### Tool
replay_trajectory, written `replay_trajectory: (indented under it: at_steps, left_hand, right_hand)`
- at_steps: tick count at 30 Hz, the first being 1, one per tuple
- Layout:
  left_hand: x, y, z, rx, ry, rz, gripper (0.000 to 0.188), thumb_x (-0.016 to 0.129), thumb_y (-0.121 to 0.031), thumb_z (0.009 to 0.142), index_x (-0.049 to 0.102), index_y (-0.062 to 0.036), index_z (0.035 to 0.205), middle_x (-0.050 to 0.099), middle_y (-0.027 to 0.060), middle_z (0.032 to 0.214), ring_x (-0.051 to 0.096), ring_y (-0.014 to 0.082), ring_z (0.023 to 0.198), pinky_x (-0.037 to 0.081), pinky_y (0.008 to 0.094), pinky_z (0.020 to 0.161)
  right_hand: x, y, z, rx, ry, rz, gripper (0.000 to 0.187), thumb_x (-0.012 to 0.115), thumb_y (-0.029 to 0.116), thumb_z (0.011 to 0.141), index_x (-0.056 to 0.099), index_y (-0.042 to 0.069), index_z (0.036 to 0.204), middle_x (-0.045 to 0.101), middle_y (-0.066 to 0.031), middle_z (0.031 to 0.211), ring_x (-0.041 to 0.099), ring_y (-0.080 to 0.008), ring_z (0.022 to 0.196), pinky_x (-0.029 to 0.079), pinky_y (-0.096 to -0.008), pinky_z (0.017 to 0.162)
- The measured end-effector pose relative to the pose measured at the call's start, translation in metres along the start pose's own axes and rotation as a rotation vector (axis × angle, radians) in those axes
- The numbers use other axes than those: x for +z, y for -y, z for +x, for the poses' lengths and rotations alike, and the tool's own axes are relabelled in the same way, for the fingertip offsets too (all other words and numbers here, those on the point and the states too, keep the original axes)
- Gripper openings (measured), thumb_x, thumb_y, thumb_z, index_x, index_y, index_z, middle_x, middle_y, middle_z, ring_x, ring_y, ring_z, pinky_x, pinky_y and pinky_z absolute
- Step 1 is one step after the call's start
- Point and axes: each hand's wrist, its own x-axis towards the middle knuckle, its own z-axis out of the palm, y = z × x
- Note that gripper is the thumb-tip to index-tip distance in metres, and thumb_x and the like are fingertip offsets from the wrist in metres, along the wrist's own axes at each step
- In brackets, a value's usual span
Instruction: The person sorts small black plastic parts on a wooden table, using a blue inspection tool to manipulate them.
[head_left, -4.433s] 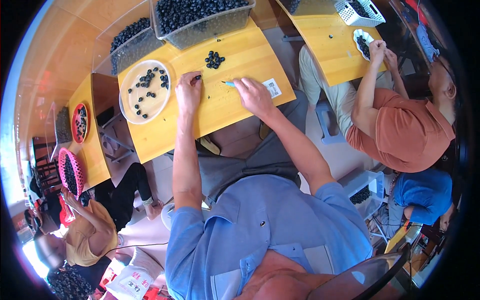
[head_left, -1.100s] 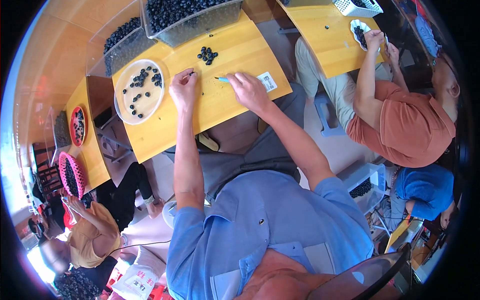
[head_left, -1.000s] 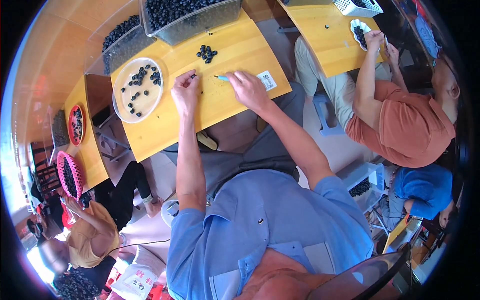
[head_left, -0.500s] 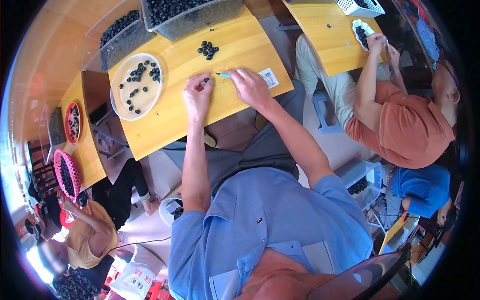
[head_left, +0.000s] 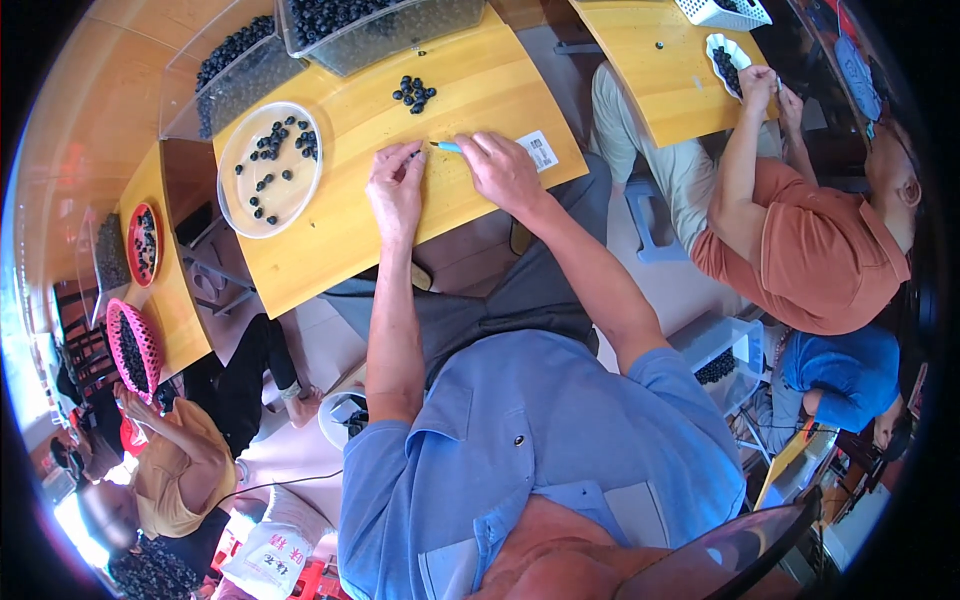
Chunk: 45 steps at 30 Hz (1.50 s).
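Note:
My left hand (head_left: 396,190) is over the middle of the wooden table (head_left: 370,140). Its thumb and fingertips pinch a small black bead-like piece (head_left: 416,154), mostly covered by the fingers. To its right, my right hand (head_left: 503,172) grips a slim tool with a light-blue handle (head_left: 448,147). The tool's thin tip points left, a little apart from the pinched piece; what kind of tool it is I cannot tell. Beyond both hands lies a small cluster of black round pieces (head_left: 414,94). More such pieces are scattered in a round clear shallow tray (head_left: 228,190) on the left.
Two clear bins (head_left: 385,50) of black pieces stand along the far edge. A white label (head_left: 538,150) lies right of my right hand. At the right table a person in an orange-brown shirt (head_left: 810,240) works beside a white dish (head_left: 712,48). A pink basket (head_left: 150,340) stands at left.
The pinched piece shows less between my left fingertips than before. My right hand with the tool has shifted very slightly. The whole view has moved a little.

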Motion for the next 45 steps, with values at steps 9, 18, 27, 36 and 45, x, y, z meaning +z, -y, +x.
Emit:
replay_trajectory:
  at_steps: [9,18,27,36,45]
  left_hand:
    - [0.006,-0.002,0.000,-0.113,0.035,-0.211,0.042,0.077,0.003,0.094,0.065,0.0042,0.134,0.072,0.0052,0.104,0.067,0.0101,0.090,0.055,0.0242,0.083]
    - [0.008,0.001,0.000,-0.058,0.021,-0.188,0.044,0.080,0.004,0.089,0.067,0.0005,0.131,0.076,0.0064,0.099,0.072,0.0115,0.088,0.059,0.0270,0.082]
    - [0.007,-0.004,-0.003,-0.066,0.018,-0.203,0.044,0.080,0.006,0.091,0.064,0.0011,0.132,0.075,0.0081,0.103,0.072,0.0127,0.092,0.059,0.0269,0.085]
    - [0.005,0.006,-0.006,-0.027,-0.065,-0.451,0.042,0.077,0.008,0.093,0.061,0.0007,0.131,0.074,0.0094,0.107,0.071,0.0126,0.096,0.058,0.0258,0.086]
    - [-0.092,0.007,0.035,0.217,-0.430,0.204,0.016,0.081,-0.006,0.093,0.078,-0.0018,0.108,0.074,0.0099,0.101,0.070,0.0159,0.084,0.058,0.0298,0.078]
  right_hand:
    - [-0.001,0.000,-0.001,-0.055,0.016,0.017,0.025,0.067,0.003,0.084,0.070,0.002,0.109,0.063,-0.0096,0.086,0.068,-0.0278,0.082,0.057,-0.0423,0.072]
    - [-0.005,0.002,0.001,-0.108,0.025,0.018,0.028,0.067,0.004,0.084,0.071,0.002,0.112,0.062,-0.0083,0.086,0.068,-0.0263,0.079,0.057,-0.0414,0.071]
    - [-0.001,0.000,-0.002,-0.099,0.022,0.011,0.029,0.068,0.005,0.085,0.070,0.004,0.114,0.062,-0.0078,0.085,0.068,-0.0256,0.079,0.057,-0.0403,0.071]
    - [0.004,-0.001,-0.001,0.015,0.026,-0.050,0.031,0.067,0.004,0.084,0.070,0.002,0.115,0.065,-0.0092,0.088,0.070,-0.0273,0.084,0.059,-0.0407,0.074]
    - [-0.001,-0.004,-0.002,-0.017,-0.009,-0.087,0.032,0.067,0.004,0.084,0.072,-0.001,0.114,0.066,-0.0099,0.090,0.071,-0.0273,0.087,0.060,-0.0404,0.075]
